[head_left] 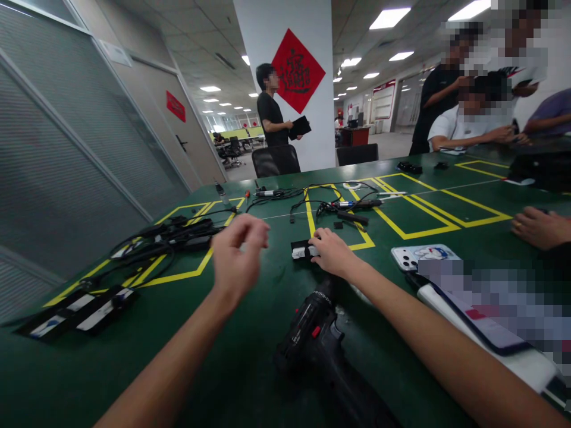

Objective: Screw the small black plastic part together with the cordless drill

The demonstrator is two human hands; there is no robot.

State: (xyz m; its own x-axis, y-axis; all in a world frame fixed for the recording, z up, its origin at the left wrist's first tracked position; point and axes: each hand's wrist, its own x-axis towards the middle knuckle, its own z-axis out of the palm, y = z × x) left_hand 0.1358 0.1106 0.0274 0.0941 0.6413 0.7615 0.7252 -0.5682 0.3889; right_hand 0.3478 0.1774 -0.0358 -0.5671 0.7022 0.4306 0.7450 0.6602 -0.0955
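Observation:
My left hand [238,255] is raised above the table, its fingers curled in toward the thumb. It is slightly blurred, and nothing shows in it. My right hand [333,252] rests low over the table, its fingers closed on the right end of a small black-and-white piece [303,251]. That piece lies on the green surface; its right end is hidden under the fingers. Just in front of my right hand, a black cordless drill [314,333] lies on its side, chuck pointing away from me.
Tangled black cables [178,238] and black pads with white labels [96,312] lie left. A pen-like tool [357,204] and more cables lie farther back. A patterned phone [426,257] and a larger phone [486,315] are right, near another person's hand [542,227]. Several people are around the table.

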